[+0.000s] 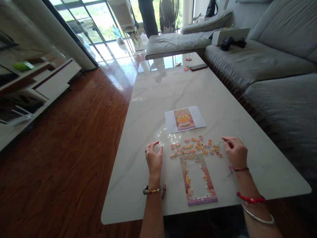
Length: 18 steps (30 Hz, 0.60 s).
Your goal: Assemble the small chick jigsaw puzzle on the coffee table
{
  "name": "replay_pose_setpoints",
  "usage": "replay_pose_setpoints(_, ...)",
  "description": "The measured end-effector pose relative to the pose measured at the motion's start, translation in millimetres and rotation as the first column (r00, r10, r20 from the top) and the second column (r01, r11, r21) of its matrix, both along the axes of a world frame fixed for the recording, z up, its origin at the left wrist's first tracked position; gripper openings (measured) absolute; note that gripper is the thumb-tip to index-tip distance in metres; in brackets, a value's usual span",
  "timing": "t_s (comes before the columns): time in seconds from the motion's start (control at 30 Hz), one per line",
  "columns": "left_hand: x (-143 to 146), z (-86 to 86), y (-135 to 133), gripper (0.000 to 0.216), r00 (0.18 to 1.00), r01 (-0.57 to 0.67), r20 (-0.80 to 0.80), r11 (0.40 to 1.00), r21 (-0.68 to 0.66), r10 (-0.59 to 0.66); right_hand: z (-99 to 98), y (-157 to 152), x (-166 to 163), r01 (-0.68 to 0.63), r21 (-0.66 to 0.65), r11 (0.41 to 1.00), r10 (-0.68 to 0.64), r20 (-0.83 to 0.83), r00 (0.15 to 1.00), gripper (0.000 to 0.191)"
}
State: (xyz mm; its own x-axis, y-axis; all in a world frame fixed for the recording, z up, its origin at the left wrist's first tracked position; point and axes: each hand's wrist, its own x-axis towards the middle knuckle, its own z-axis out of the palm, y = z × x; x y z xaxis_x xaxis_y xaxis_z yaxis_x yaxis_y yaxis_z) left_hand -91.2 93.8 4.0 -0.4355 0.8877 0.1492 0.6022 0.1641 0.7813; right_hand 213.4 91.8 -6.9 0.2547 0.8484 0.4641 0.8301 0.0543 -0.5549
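A jigsaw puzzle frame lies on the table in front of me. Its border pieces are joined around a bare white middle. Just beyond it is a spread of loose flower-shaped puzzle pieces in orange, pink and cream. My left hand rests left of the pieces, thumb and forefinger apart, holding nothing. To the right of the pieces, my right hand has its fingers curled and its fingertips close together. Anything between those tips is too small to make out. A printed picture sheet with a yellow cartoon figure lies beyond the loose pieces.
The white marble-look table stretches away from me. A dark phone and small colourful items lie at its far end. A grey sofa runs along the right, bearing a white box. Farther off, a person stands near the windows.
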Motion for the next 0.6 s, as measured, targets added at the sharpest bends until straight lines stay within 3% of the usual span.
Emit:
replay_pose_setpoints(0.2,1.8,-2.6,5.1,0.018,0.997,0.067,-0.047,0.998,-0.012,-0.068,2.7,10.2,-13.1,-0.036,-0.011,0.999,0.036,-0.006,0.999,0.021)
replay_pose_setpoints(0.4,4.6,-3.7,7.4,0.019,0.992,0.092,-0.084,0.995,-0.042,-0.095,0.8,15.8,-25.1,-0.164,-0.080,0.983,0.165,0.015,0.986,0.020)
replay_pose_setpoints(0.6,-1.7,-5.2,7.2,0.020,0.987,0.092,-0.126,0.993,-0.072,-0.100,1.1,18.2,-1.5,0.048,-0.040,0.998,-0.048,-0.005,0.999,0.022)
